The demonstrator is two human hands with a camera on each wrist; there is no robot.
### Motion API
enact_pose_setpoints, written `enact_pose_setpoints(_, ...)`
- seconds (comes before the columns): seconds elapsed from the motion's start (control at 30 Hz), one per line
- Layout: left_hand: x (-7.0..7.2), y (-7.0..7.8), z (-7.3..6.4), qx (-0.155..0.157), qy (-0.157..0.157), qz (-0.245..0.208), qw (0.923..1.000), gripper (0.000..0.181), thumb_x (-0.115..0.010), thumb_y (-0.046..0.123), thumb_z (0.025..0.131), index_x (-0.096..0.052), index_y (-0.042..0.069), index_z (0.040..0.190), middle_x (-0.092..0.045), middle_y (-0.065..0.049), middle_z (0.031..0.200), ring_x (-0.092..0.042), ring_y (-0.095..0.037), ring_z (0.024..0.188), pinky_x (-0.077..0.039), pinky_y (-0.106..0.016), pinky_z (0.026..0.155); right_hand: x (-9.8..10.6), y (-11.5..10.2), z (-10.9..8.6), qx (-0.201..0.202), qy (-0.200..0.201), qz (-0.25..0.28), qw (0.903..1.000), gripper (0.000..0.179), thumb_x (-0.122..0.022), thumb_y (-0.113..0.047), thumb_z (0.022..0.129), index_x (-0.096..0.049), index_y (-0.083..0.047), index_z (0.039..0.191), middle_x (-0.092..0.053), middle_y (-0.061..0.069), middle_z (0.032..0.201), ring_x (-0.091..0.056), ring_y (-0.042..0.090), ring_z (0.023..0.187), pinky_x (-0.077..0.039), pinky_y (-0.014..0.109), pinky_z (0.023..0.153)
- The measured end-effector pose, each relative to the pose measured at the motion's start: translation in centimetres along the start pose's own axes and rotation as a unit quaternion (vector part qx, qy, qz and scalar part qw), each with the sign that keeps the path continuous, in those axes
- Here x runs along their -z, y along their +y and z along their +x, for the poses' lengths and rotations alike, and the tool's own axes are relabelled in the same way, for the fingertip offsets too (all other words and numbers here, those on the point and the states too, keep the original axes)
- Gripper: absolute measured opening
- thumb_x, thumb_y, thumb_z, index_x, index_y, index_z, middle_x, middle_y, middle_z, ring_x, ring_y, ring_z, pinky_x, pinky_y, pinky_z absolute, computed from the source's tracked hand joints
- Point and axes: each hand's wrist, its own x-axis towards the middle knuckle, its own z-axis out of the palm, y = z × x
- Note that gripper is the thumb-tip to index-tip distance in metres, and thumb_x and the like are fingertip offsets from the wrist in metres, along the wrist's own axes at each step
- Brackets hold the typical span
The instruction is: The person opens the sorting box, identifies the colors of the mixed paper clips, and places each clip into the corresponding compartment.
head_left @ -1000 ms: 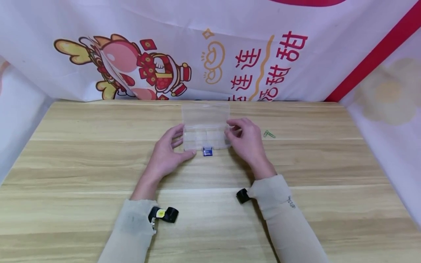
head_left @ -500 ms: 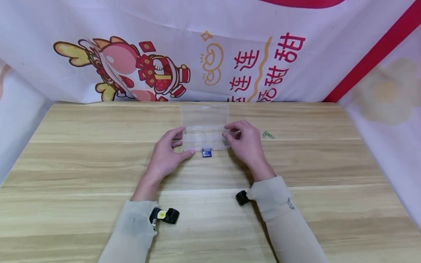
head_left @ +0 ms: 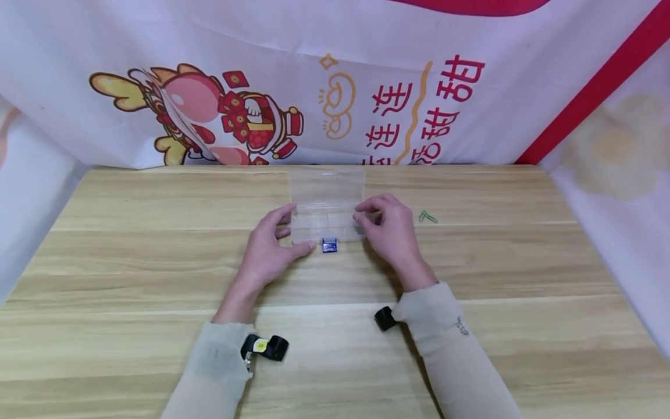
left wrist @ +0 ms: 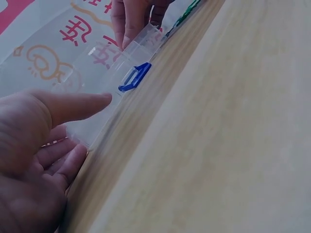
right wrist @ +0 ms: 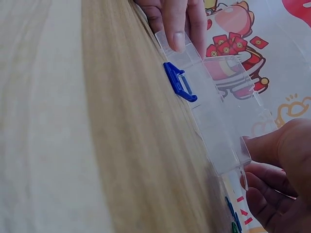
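A clear plastic compartment box stands on the table in the head view, its transparent lid raised at the back. A blue latch sticks out from the middle of its front edge. My left hand grips the box's left end, thumb along the front and fingers at the side. At the opposite end, my right hand pinches the right side wall; in the right wrist view the thumb lies at the inner face and the fingers outside. I see nothing inside the compartments that show.
Green paper clips lie on the table right of my right hand. The wooden table ends at a printed white cloth hanging close behind the lid. Black wrist cameras sit on both sleeves.
The head view has shifted slightly, so the scene sits a little lower in it. Both hands keep their places at the box, and its lid stays raised.
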Motion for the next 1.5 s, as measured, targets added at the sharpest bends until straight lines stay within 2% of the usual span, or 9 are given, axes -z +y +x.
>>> enact_pose_setpoints(0.27,0.1,0.0,0.1,-0.003,-0.001,0.013,0.9999,0.085,-0.087,0.014,0.091,-0.044,0.022,0.165,-0.051,-0.014,0.160,-0.057,-0.036,0.145,-0.051,-0.048,0.123,1.2,0.1,0.0,-0.001,-0.008,0.015,0.9999,0.020,-0.077,-0.022,0.101,-0.079,-0.012,0.118,-0.073,0.007,0.119,-0.070,0.025,0.103,-0.065,0.041,0.090)
enact_pose_setpoints(0.47,0.2,0.2,0.1,0.003,-0.008,0.011,0.9999,0.084,-0.087,0.015,0.092,-0.045,0.023,0.164,-0.052,-0.014,0.160,-0.056,-0.036,0.146,-0.050,-0.048,0.124,3.6,0.8,-0.4,-0.046,0.000,0.067,0.9967,0.022,-0.077,-0.026,0.102,-0.079,-0.013,0.120,-0.077,0.003,0.116,-0.069,0.023,0.107,-0.064,0.039,0.091)
enact_pose_setpoints(0.67,0.4,0.2,0.2,0.011,-0.006,0.011,0.9999,0.083,-0.087,0.014,0.091,-0.046,0.025,0.163,-0.053,-0.013,0.160,-0.056,-0.036,0.147,-0.050,-0.048,0.124,5.4,2.7,-1.2,-0.099,0.004,0.137,0.9856,0.022,-0.080,-0.034,0.099,-0.081,-0.018,0.113,-0.078,0.000,0.111,-0.067,0.019,0.101,-0.059,0.023,0.076)
enact_pose_setpoints(0.8,0.5,0.2,0.2,0.014,-0.005,0.010,0.9998,0.083,-0.087,0.014,0.091,-0.047,0.025,0.163,-0.054,-0.013,0.160,-0.056,-0.035,0.146,-0.050,-0.047,0.124,6.5,4.5,-1.7,-0.114,-0.002,0.157,0.9810,0.025,-0.083,-0.033,0.097,-0.080,-0.016,0.114,-0.077,0.000,0.109,-0.067,0.018,0.099,-0.059,0.024,0.077)
enact_pose_setpoints(0.9,0.5,0.3,0.2,0.016,-0.005,0.010,0.9998,0.082,-0.087,0.014,0.091,-0.048,0.026,0.163,-0.054,-0.012,0.160,-0.056,-0.035,0.147,-0.050,-0.047,0.124,7.4,5.7,-2.1,-0.130,-0.010,0.167,0.9772,0.030,-0.083,-0.034,0.096,-0.079,-0.014,0.118,-0.075,-0.001,0.111,-0.067,0.018,0.103,-0.059,0.027,0.085)
enact_pose_setpoints(1.07,0.5,0.2,0.2,0.020,-0.009,0.008,0.9997,0.083,-0.087,0.016,0.091,-0.048,0.027,0.163,-0.053,-0.012,0.161,-0.055,-0.034,0.147,-0.050,-0.047,0.124,8.9,7.3,-2.3,-0.158,0.016,0.152,0.9754,0.033,-0.083,-0.034,0.096,-0.078,-0.015,0.122,-0.073,-0.005,0.113,-0.064,0.016,0.106,-0.056,0.027,0.090)
enact_pose_setpoints(1.23,0.6,0.1,0.2,0.021,-0.005,0.008,0.9997,0.083,-0.088,0.015,0.091,-0.048,0.026,0.163,-0.053,-0.012,0.161,-0.055,-0.035,0.147,-0.050,-0.047,0.124,9.5,8.3,-2.0,-0.179,0.042,0.126,0.9748,0.033,-0.082,-0.035,0.097,-0.078,-0.017,0.124,-0.073,-0.007,0.111,-0.066,0.014,0.099,-0.057,0.022,0.082)
enact_pose_setpoints(1.37,0.6,0.1,0.3,0.017,-0.003,0.003,0.9998,0.083,-0.088,0.013,0.091,-0.048,0.025,0.163,-0.054,-0.013,0.160,-0.056,-0.034,0.147,-0.051,-0.047,0.123,9.4,8.8,-1.9,-0.194,0.050,0.097,0.9749,0.031,-0.080,-0.036,0.099,-0.078,-0.019,0.125,-0.074,-0.003,0.115,-0.065,0.013,0.100,-0.059,0.019,0.077)
enact_pose_setpoints(1.5,0.5,0.2,0.2,0.018,-0.002,0.001,0.9998,0.084,-0.088,0.012,0.090,-0.048,0.025,0.163,-0.055,-0.012,0.159,-0.056,-0.034,0.147,-0.051,-0.046,0.123,9.0,9.1,-1.8,-0.184,0.065,0.054,0.9794,0.028,-0.079,-0.031,0.100,-0.079,-0.017,0.124,-0.077,0.005,0.118,-0.064,0.014,0.101,-0.055,0.018,0.078)
